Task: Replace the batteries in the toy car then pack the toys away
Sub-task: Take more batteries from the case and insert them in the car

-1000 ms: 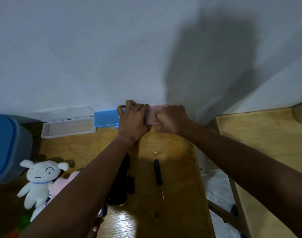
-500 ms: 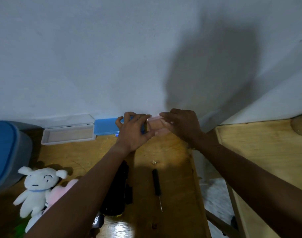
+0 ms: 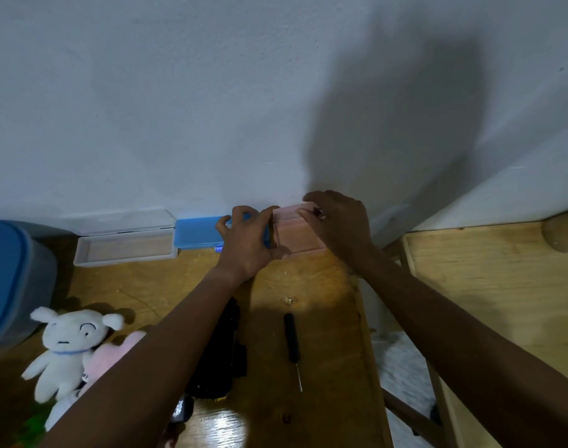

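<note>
Head view, left to right: a blue-lidded bin (image 3: 7, 279) stands at the worktop's (image 3: 324, 367) far left edge, with a white plush toy (image 3: 67, 345) lying face up in front of it and a pink plush toy (image 3: 114, 354) tucked against its right side. Against the wall sits a clear case (image 3: 124, 250) with its lid open, and a blue case (image 3: 197, 234) lies touching its right end. The left hand (image 3: 247, 244) pinches the left end of a pink case (image 3: 292, 236) between forefinger and thumb, its other fingers curled above the blue case's right end. The toy car (image 3: 218, 367), dark and partly hidden under the left forearm, lies near the worktop's front, well apart from both hands. Just right of it a black-handled screwdriver (image 3: 292, 344) lies with its tip pointing toward the camera, and a small pale bit (image 3: 288, 300) lies beyond the handle. The right hand (image 3: 337, 227) grips the pink case from the right, fingers curled over its raised lid. Farther right is a second wooden surface (image 3: 486, 286).
</note>
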Motion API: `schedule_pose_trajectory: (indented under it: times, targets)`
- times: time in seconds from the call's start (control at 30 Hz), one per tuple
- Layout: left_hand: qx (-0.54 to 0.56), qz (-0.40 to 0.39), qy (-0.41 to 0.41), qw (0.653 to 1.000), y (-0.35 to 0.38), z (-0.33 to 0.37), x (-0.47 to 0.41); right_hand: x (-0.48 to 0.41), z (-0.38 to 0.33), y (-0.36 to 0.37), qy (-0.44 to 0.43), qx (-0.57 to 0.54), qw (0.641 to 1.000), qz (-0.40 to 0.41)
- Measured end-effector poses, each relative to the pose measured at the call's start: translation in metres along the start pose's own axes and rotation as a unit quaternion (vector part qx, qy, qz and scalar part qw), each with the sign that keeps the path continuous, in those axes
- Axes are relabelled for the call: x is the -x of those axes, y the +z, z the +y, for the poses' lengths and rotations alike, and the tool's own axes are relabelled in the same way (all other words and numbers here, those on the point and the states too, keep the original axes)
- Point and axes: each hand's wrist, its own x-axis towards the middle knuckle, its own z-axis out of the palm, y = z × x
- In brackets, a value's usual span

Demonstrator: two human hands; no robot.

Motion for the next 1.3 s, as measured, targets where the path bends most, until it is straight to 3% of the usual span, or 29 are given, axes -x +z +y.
schedule_pose_trajectory:
  times: [0.07,0.2,0.33,0.43,0.67,0.87,1.0,1.13,1.3]
  targets:
    - [-0.011,-0.013,0.009,1.0,-0.002,0.0,-0.001,0.009,0.0,0.004,-0.032,-0.001,0.999,0.004]
    - [-0.022,-0.02,0.028,0.999,-0.002,-0.002,-0.002,0.028,0.002,0.024,-0.131,0.039,0.988,-0.068]
    - [-0.027,0.004,0.05,0.998,-0.003,-0.002,-0.002,0.024,-0.001,0.03,-0.075,-0.014,0.987,-0.144]
    - [-0.016,0.017,0.043,0.999,-0.001,-0.003,-0.005,0.018,-0.008,0.025,-0.032,-0.036,0.987,-0.153]
    - [-0.022,0.066,0.029,0.997,0.004,0.0,-0.006,0.021,-0.005,0.037,-0.005,-0.119,0.964,-0.237]
    - [-0.026,0.067,0.026,0.997,0.007,-0.004,-0.009,0.027,0.002,0.03,0.005,-0.148,0.964,-0.221]
    - [-0.016,0.071,0.038,0.997,0.006,-0.003,-0.007,0.043,0.012,0.026,-0.006,-0.029,0.994,-0.105]
    - [0.029,0.109,0.045,0.993,0.0,0.006,0.0,0.066,0.01,0.024,0.082,-0.07,0.992,-0.068]
    - [0.011,0.104,0.082,0.991,-0.001,0.008,0.013,0.075,0.004,0.02,0.155,-0.106,0.978,-0.094]
